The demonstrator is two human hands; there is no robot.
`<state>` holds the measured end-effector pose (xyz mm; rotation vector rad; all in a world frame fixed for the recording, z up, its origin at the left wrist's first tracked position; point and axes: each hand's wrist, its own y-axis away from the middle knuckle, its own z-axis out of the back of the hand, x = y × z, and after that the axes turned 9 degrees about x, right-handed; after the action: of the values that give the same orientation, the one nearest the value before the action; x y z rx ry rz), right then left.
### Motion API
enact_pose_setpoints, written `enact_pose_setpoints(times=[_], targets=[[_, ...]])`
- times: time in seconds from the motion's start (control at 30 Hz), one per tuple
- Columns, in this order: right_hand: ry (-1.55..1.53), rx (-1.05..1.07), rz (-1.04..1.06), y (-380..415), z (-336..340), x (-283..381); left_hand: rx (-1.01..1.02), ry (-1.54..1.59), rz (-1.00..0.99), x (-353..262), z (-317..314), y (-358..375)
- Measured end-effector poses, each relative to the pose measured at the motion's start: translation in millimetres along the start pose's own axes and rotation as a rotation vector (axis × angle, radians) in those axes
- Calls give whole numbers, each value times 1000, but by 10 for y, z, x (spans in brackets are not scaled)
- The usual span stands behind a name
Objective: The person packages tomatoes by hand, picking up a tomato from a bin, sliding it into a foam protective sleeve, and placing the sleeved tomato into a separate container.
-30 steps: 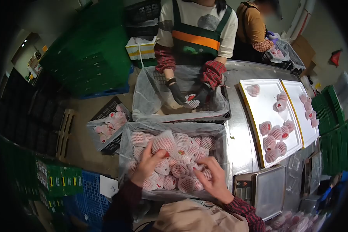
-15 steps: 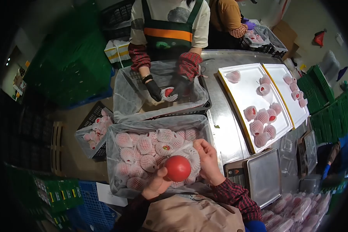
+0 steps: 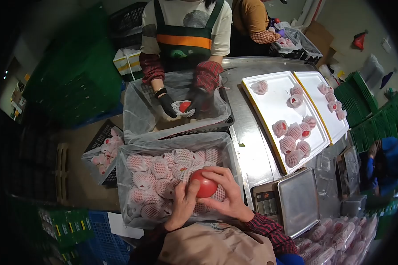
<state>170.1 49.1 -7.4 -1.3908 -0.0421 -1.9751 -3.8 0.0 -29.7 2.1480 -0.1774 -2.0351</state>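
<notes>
A smooth red tomato [image 3: 204, 183] is held between my two hands above a lined crate [image 3: 127, 201]. My left hand [image 3: 184, 204] grips it from the left, thumb against its side. My right hand [image 3: 229, 193] curls round its top and right, with the fingers over the upper side. A white foam net [image 3: 191, 173] shows behind the tomato by my left fingers; how far it covers the fruit is hidden. Below, the crate holds several net-wrapped fruits [image 3: 159, 168].
Across from me a co-worker's black-gloved hands [image 3: 167, 105] hold a netted red fruit [image 3: 184, 107] over another lined crate [image 3: 135, 119]. To the right are white trays [image 3: 269, 106] with netted fruits, a weighing scale [image 3: 298, 201] and bagged fruits [image 3: 336, 238]. A smaller crate [image 3: 102, 170] stands left.
My right hand has moved from the foam net at the right onto the tomato. The net has shifted left behind the fruit. The whole view has moved slightly.
</notes>
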Motion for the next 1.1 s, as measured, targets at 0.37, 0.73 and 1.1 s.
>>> enact_pose_setpoints(times=[0.37, 0.73, 1.1], targets=[[-1523, -64, -436, 85, 85, -23, -284, -123, -122, 131, 174, 6], [-1461, 33, -786, 151, 82, 30, 144, -301, -219, 33, 35, 115], [-503, -39, -626, 176, 135, 114, 309, -108, -281, -10, 15, 104]])
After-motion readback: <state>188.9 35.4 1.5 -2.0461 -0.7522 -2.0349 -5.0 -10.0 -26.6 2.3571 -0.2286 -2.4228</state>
